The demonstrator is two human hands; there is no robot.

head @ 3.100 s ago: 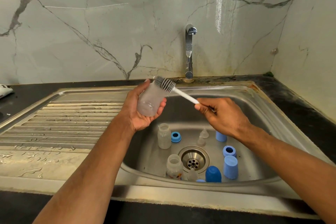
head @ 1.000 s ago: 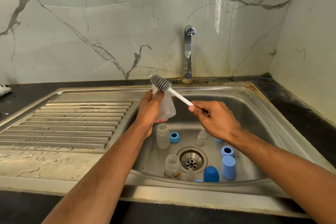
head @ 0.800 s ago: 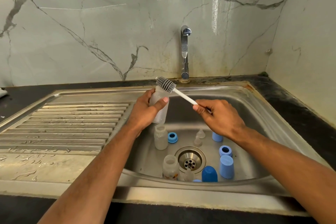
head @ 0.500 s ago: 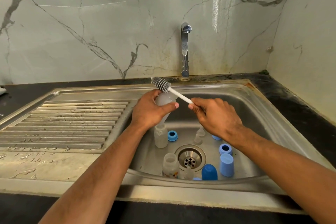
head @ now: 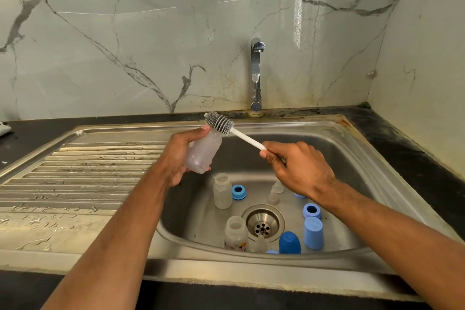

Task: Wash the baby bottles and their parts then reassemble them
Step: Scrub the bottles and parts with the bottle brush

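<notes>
One clear bottle (head: 203, 152), in hand, over the sink (head: 364, 148). The left hand (head: 176, 156) wraps around its body and holds it tilted, mouth up and away from the person. The bottle has no collar or teat on it.

One bottle brush (head: 219, 123), grey ribbed head on a white stem. The right hand (head: 297, 166) pinches the stem low down, fingers curled about it. The head sits just beyond the left hand's fingertips, at the bottle's mouth and not inside it; whether it touches the rim cannot be told.

Step in hand, as judged: scrubbing this bottle's inside. To do it well:
- Line the stem up with the bottle's long axis before pushing, so the head enters straight instead of catching on the rim.
- Keep the left hand's grip firm around the body; the plastic looks wet and may slip.
- Drive the head to the base, then twist, working the shoulder under the neck.
- Stay over the basin so drips fall in.

Two more bottles (head: 222, 191) (head: 236, 233), below the left hand, standing open on the sink floor.

Several blue parts below the right hand: rings (head: 239, 192) (head: 312, 211) and caps (head: 313, 233) (head: 289, 243), with clear teats (head: 275, 191) near the drain (head: 263, 220).

One tap (head: 256, 75), beyond both hands, with no water seen running. Rinsing and reassembly are not yet done.
</notes>
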